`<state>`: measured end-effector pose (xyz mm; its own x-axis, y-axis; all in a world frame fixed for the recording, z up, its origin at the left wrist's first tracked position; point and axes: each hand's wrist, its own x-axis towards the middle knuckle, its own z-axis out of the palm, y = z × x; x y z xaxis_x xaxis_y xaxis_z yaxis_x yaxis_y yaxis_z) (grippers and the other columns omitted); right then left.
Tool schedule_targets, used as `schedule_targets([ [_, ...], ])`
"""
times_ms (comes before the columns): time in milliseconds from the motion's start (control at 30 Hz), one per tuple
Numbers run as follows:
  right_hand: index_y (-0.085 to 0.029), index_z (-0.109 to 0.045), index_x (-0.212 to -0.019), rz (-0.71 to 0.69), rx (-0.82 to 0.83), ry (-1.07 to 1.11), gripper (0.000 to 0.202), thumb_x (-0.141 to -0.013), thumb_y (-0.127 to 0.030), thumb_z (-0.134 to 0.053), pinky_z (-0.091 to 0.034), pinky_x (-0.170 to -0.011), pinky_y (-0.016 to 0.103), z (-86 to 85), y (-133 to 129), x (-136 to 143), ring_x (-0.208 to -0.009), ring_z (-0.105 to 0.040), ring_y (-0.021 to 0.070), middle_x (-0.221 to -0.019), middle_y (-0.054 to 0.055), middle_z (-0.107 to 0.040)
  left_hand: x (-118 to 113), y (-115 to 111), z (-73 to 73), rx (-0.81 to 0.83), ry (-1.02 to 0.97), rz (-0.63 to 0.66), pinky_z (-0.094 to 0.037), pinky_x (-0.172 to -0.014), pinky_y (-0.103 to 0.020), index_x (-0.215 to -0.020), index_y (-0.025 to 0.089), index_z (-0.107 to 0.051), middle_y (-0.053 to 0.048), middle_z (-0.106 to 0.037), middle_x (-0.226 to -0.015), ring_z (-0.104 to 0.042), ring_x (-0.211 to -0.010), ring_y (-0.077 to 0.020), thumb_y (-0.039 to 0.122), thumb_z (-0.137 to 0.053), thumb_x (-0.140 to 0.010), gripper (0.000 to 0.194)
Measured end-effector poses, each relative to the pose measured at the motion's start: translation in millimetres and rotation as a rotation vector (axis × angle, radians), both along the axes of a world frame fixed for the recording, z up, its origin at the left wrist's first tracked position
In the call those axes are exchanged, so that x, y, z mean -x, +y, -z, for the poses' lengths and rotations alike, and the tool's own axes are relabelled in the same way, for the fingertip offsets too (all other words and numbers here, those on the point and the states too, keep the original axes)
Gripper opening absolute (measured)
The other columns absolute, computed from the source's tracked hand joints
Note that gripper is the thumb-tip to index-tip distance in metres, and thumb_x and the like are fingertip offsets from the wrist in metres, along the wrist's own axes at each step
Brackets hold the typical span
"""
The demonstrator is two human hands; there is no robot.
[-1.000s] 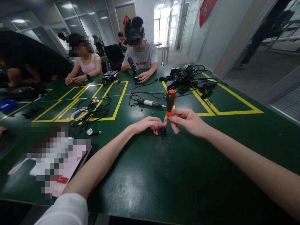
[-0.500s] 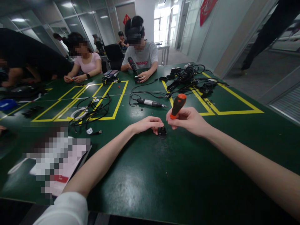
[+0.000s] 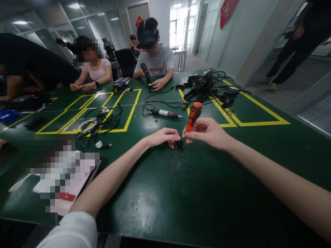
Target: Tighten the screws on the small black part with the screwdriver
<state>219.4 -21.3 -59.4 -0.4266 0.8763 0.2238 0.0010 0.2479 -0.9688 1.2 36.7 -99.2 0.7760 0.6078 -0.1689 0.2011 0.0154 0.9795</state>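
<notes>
And here we are at the green bench point(image 3: 155, 210), with the small black part point(image 3: 179, 147) standing right in front of the wearer, directly on the surface. The left hand point(image 3: 166, 136) comes in from the side, its fingertips closed on the top of that part, while the right hand point(image 3: 210, 132) grips an orange-and-black screwdriver point(image 3: 194, 115) just beside it, handle up and leaning a little. The two hands are close together but apart, a narrow gap between their fingers; the screwdriver's tip can't be made out. Just beyond lies a black-and-silver pen-shaped tool point(image 3: 164, 113), its cord looping away behind. Over on the right, a big heap of black cables point(image 3: 205, 82) spills across the yellow tape lines point(image 3: 266, 123), and on the left there's a looser tangle of cables point(image 3: 115, 120) with a white coil in it. Nearer the left arm sits a blurred pink-and-white item point(image 3: 77, 175). Across the bench, a person in a grey shirt point(image 3: 165, 57) holds a dark power tool point(image 3: 146, 72), with a person in pink point(image 3: 102, 69) alongside. Glass partitions and a bright window point(image 3: 177, 29) back the room, and out right someone in dark trousers point(image 3: 292, 57) is on foot.
</notes>
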Motion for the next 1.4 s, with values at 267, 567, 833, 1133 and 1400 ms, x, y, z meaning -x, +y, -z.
schedule_targets([
  [267,-0.018,-0.073,-0.076,0.027,-0.014,0.007,0.041,-0.069,-0.052,-0.094,-0.062,-0.062,0.029,1.0,1.2,-0.2,-0.062,-0.071,0.0151,-0.072,0.002,-0.076,-1.0,2.7,4.7,-0.035,-0.013,0.015,-0.049,-0.066,-0.025,-0.087,0.015,-0.064,-0.001,-0.069,-0.079,-0.064,-0.063,-0.0109,0.043,-0.072,-0.082,0.03],
  [567,-0.016,-0.078,-0.084,-0.065,0.035,0.031,0.041,-0.077,-0.055,-0.089,-0.064,-0.064,0.031,-1.1,1.3,-2.2,-0.062,-0.073,0.0167,-0.071,0.005,-0.076,1.3,1.2,2.2,-0.046,-0.023,0.036,-0.049,-0.067,-0.027,-0.091,0.015,-0.064,-0.002,-0.069,-0.081,-0.065,-0.066,-0.0127,0.051,-0.07,-0.082,0.037],
  [833,-0.017,-0.07,-0.086,-0.053,0.022,0.091,0.04,-0.074,-0.047,-0.093,-0.061,-0.059,0.027,3.1,0.7,0.6,-0.06,-0.07,0.0141,-0.075,0.002,-0.076,-1.4,1.8,4.2,-0.055,-0.014,0.013,-0.05,-0.065,-0.025,-0.089,0.015,-0.063,-0.001,-0.068,-0.076,-0.064,-0.063,-0.0122,0.042,-0.065,-0.082,0.028],
  [1133,-0.015,-0.076,-0.085,-0.069,0.027,0.01,0.041,-0.078,-0.055,-0.088,-0.06,-0.061,0.029,1.3,2.9,-4.1,-0.058,-0.068,0.014,-0.07,0.004,-0.075,-2.7,-0.2,2.2,-0.044,-0.005,-0.001,-0.049,-0.063,-0.024,-0.086,0.015,-0.061,0.001,-0.065,-0.073,-0.062,-0.062,-0.0108,0.04,-0.068,-0.081,0.027],
  [1400,-0.018,-0.068,-0.083,-0.012,0.002,0.045,0.042,-0.076,-0.053,-0.091,-0.06,-0.061,0.028,2.8,0.8,1.2,-0.06,-0.068,0.014,-0.076,0.003,-0.076,-3.2,1.4,5.4,-0.062,0.014,0.007,-0.05,-0.065,-0.024,-0.085,0.015,-0.061,0.0,-0.064,-0.076,-0.063,-0.064,-0.0107,0.04,-0.067,-0.082,0.026],
])
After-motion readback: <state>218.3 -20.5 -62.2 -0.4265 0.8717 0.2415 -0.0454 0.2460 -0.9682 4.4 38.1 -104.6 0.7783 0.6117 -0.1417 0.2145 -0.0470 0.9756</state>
